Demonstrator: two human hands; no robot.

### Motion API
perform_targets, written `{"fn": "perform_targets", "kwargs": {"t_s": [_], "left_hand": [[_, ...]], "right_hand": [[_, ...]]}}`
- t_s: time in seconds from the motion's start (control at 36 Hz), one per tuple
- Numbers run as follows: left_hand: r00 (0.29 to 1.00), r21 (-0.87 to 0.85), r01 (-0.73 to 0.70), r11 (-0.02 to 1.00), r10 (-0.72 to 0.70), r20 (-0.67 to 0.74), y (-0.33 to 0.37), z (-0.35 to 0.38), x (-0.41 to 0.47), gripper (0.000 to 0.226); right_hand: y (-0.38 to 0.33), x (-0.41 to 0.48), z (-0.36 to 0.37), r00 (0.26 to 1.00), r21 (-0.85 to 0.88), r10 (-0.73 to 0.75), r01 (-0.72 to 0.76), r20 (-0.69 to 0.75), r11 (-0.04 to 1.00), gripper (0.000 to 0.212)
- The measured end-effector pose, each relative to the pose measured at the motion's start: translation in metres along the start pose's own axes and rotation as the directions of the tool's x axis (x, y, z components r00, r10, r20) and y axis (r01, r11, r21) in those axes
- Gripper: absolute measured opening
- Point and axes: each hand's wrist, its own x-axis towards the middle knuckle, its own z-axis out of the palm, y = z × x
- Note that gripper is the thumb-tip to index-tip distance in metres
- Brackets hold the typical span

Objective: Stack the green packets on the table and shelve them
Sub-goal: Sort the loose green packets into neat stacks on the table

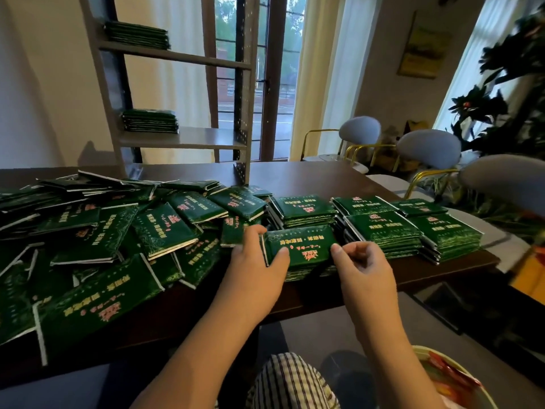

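Green foil with gold and pink print covers the top packet (300, 245), which lies flat on a low stack (306, 271) at the near edge of the dark table (318, 175). The left hand (256, 261) clasps the packet's left end: fingers curled over the far corner, thumb pressed on its face, a narrow grip. The right hand (364, 264) sits at the packet's right end, fingers loosely curled in, the thumb tip touching the near right corner; whether it pinches the packet or only steadies it cannot be told.

Left of the hands a loose pile (97, 240) of the same packets sprawls over the table, overlapping at all angles. Right of and behind the held one stand neat stacks (407, 228), close side by side. On the shelf (182, 140) at the table's far side rest two more stacks, one on the top board (137, 35), one lower (150, 121).
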Motion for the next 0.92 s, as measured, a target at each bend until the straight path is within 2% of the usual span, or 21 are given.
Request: {"fn": "perform_targets", "kwargs": {"t_s": [0.17, 0.28, 0.39, 0.5, 0.75, 0.92], "left_hand": [[0.997, 0.019, 0.05, 0.999, -0.051, 0.05, 0.001, 0.0, 0.003, 0.053], [0.997, 0.044, 0.048, 0.998, -0.051, 0.053, 0.002, -0.001, -0.001, 0.062], [0.997, 0.043, 0.055, 0.998, -0.057, 0.057, 0.003, -0.005, -0.007, 0.061], [0.995, 0.014, 0.071, 0.997, -0.071, 0.068, 0.006, -0.006, -0.007, 0.056], [0.992, -0.027, 0.079, 0.996, -0.076, 0.098, 0.017, 0.011, -0.001, 0.063], [0.992, -0.11, 0.096, 0.989, -0.086, 0.089, 0.018, 0.018, 0.001, 0.06]], "right_hand": [[0.007, 0.001, -0.007, 0.994, -0.235, -0.037, 0.061, 0.106, 0.97, 0.023], [0.007, -0.004, -0.011, 0.994, -0.335, -0.061, 0.086, 0.086, 0.938, 0.04], [0.004, -0.009, -0.014, 0.995, -0.341, -0.083, 0.095, 0.05, 0.935, 0.045], [0.002, -0.009, -0.012, 0.994, -0.346, -0.084, 0.104, 0.074, 0.933, 0.047], [0.002, -0.007, -0.016, 0.99, -0.364, -0.088, 0.123, 0.113, 0.923, 0.055], [0.006, -0.007, -0.017, 0.991, -0.399, -0.082, 0.118, 0.106, 0.91, 0.05]]}}
